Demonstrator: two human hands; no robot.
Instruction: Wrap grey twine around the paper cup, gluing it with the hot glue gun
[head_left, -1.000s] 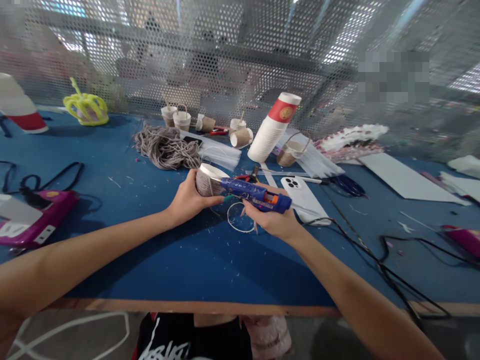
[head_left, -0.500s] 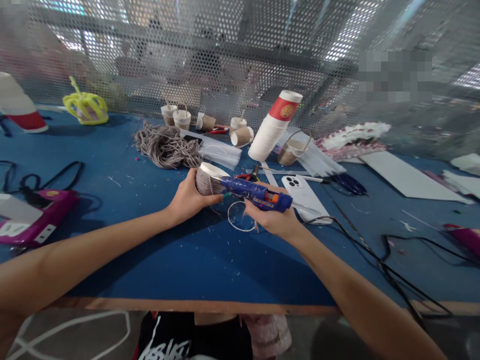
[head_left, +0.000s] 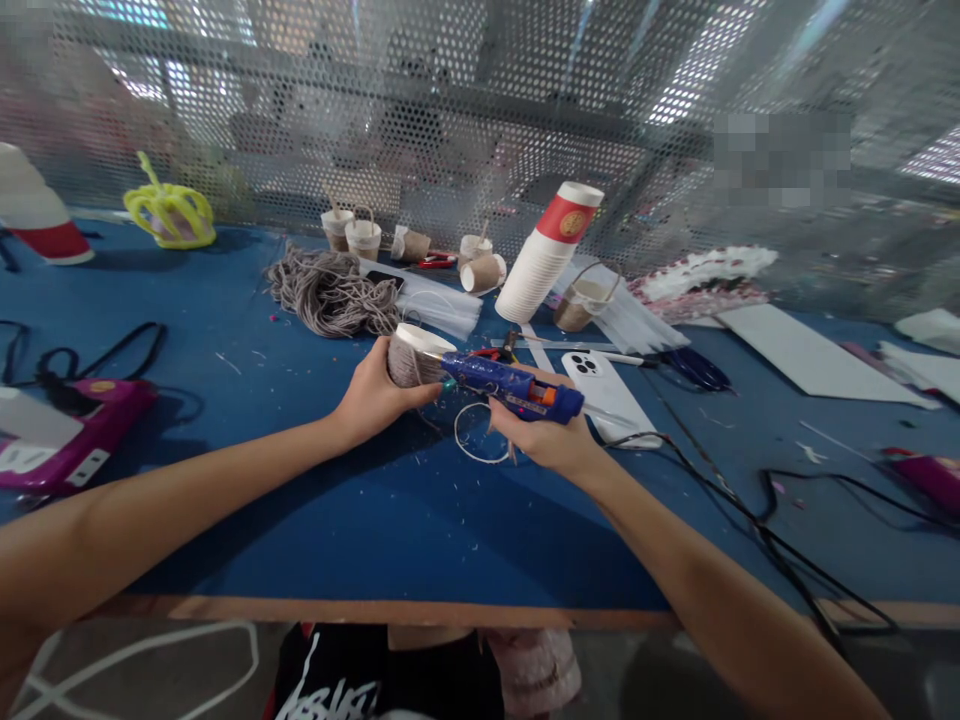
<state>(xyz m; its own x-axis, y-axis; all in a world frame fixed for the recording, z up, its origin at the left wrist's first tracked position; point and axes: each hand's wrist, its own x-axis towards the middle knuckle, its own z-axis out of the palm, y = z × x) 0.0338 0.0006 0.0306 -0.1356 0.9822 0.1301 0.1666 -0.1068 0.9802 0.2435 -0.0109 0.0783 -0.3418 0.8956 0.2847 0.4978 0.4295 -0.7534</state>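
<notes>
My left hand [head_left: 379, 396] is wrapped round a paper cup [head_left: 409, 362] whose side is covered in grey yarn; its white rim shows at the top. In my right hand [head_left: 551, 440] is a blue glue gun [head_left: 487, 376], gripped by its handle. The gun's nozzle points left and meets the cup's side just below the rim; whether it touches is too small to tell. A white ring [head_left: 480, 458] lies on the blue table between my hands. Behind the cup rests a heap of grey yarn [head_left: 330, 290].
A tilted stack of paper cups [head_left: 536, 260] stands behind, near several small yarn-wrapped cups. A white phone [head_left: 611, 400] lies beside my right hand, with black cables [head_left: 739, 500] further right. At left are a purple device [head_left: 97, 430] and a yellow basket-like craft [head_left: 171, 215].
The cup in my left hand has turned or tilted very slightly, and my left thumb has shifted a little. My right hand and the glue gun hold nearly the same place.
</notes>
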